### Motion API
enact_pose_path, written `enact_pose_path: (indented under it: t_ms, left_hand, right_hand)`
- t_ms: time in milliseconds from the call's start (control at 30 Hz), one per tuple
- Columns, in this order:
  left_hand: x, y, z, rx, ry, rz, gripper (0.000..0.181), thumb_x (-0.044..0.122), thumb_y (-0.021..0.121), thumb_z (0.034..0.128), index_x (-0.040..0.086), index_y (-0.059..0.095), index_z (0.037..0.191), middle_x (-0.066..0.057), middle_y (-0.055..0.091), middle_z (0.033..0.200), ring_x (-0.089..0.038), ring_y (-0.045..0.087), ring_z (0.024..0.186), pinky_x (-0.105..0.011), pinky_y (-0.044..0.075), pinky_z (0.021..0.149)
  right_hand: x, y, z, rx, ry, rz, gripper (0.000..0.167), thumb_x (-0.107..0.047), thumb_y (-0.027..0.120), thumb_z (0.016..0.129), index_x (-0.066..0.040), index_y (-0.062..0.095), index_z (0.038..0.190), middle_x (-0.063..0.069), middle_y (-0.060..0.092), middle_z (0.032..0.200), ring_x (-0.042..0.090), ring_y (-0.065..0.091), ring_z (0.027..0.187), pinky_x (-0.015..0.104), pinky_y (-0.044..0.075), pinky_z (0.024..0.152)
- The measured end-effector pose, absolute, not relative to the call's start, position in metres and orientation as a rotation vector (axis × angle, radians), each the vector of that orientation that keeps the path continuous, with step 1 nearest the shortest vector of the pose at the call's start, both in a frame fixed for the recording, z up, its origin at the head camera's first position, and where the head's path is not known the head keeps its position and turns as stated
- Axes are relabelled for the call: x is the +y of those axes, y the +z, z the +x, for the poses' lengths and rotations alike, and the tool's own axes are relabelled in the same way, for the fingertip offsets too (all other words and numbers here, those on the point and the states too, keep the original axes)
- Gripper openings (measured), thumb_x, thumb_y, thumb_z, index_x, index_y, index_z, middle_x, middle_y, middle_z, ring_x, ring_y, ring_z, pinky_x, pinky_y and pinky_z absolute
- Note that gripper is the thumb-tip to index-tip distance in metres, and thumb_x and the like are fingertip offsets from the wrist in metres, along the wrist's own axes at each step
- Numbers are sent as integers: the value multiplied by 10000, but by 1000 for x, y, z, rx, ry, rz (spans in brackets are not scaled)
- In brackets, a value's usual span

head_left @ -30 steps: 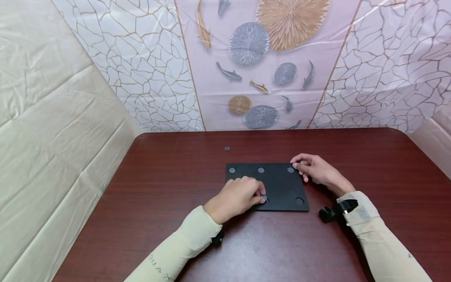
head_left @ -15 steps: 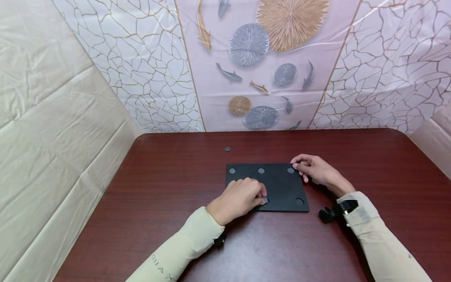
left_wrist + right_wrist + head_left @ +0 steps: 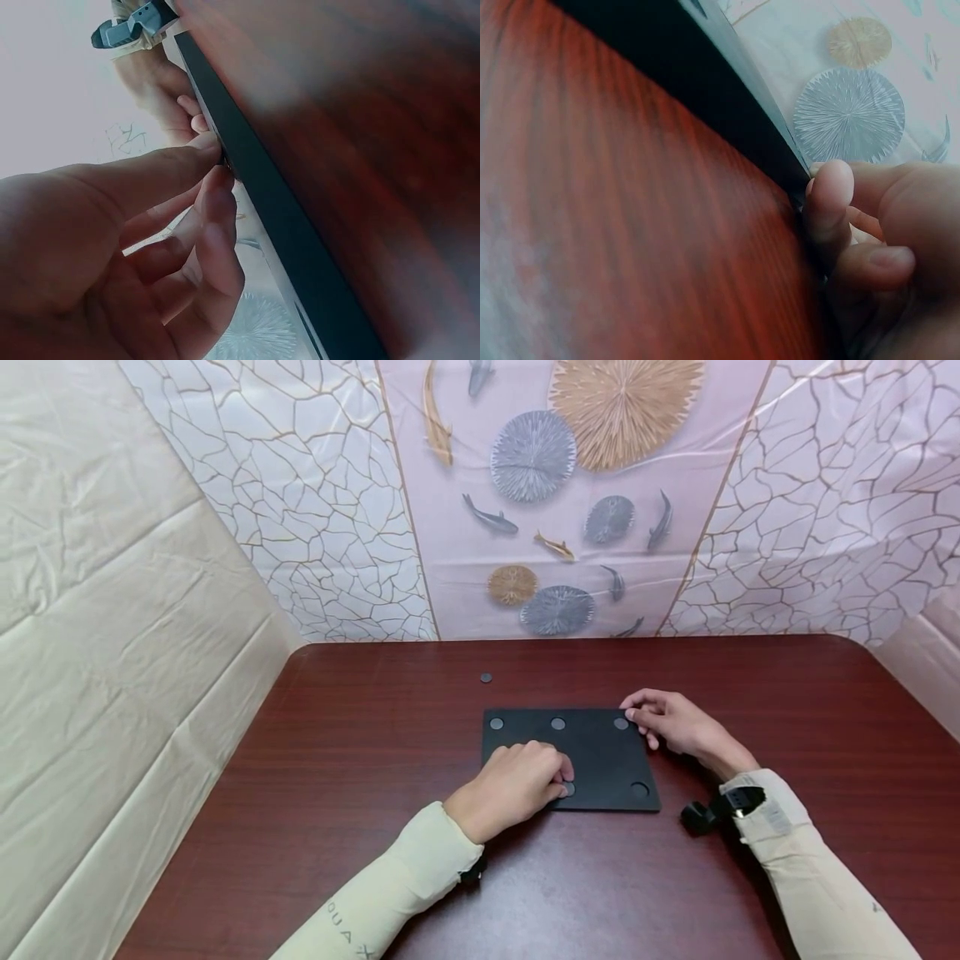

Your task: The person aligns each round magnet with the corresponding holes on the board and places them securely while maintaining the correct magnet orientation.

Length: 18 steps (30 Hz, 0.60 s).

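Observation:
A flat black board [image 3: 600,760] with round recesses lies on the table. Grey discs fill its back row: a left disc [image 3: 497,724], a middle disc [image 3: 558,724] and a right disc [image 3: 621,724]. My left hand [image 3: 517,781] pinches another grey disc [image 3: 570,789] between thumb and fingertips at the front middle recess; in the left wrist view the fingertips [image 3: 217,180] meet the board's face. The front right recess [image 3: 640,790] holds no disc. My right hand [image 3: 678,724] grips the board's back right corner. The left hand covers the board's front left.
One loose grey disc [image 3: 486,678] lies on the reddish-brown table [image 3: 360,735] behind the board. A patterned curtain [image 3: 555,527] hangs along the table's far edge. A black wrist camera [image 3: 701,817] sticks out beside the right wrist.
The left hand has shifted slightly right, and the pinched disc has moved with it over the front middle recess. The right hand stays at the board's corner.

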State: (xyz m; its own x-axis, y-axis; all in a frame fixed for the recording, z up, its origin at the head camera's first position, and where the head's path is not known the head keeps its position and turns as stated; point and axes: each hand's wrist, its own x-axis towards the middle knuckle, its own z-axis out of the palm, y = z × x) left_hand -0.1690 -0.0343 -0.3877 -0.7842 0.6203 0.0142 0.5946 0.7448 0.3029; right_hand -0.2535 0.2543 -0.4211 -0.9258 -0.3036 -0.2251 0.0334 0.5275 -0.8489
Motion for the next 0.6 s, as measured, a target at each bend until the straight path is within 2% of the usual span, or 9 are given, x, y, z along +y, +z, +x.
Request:
enact_pose_path:
  t_ms: [333,600]
  left_hand:
    - [-34,-387,-169,2833,446,973,160,255,788,983,213,811,1136,140,752,955,-1,662,746,-214,481,553]
    - [-36,-387,-172,2829,448,939,212,298,792,977,223,803,1175,151,741,960,-21,676,802,-248,504,598]
  right_hand:
    - [255,-420,-253,2424,-1360,-243,311,-195,537,1128,9,572,1360,26,566,727,120,526,521,252,341,420]
    - [255,-421,-254,2424,-1371,-256,294,-172,544,1123,23,575,1341,24,566,713,118,538,527,241,335,420]
